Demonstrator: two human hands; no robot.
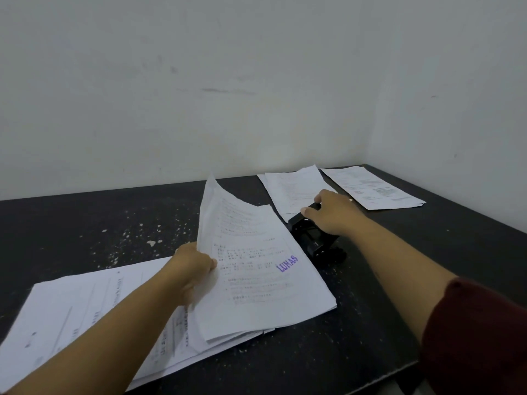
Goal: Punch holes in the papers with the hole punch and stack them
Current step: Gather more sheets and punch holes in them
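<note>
Dark worktop. Paper stack lies under left forearm. Left hand pinches left edge of stamped sheets, far corner curling up. Right hand closed on punch, just right of sheets.

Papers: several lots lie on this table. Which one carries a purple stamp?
The sheaf held by the left hand beside the punch; "LUNAS" marks it, the others show none.

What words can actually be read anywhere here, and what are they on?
"LUNAS": purple stamp on the sheaf of papers held by the left hand.
All other print on that sheaf, the near pile and the far sheets: too small and blurred to read.
Hole punch: no readable label.
</note>
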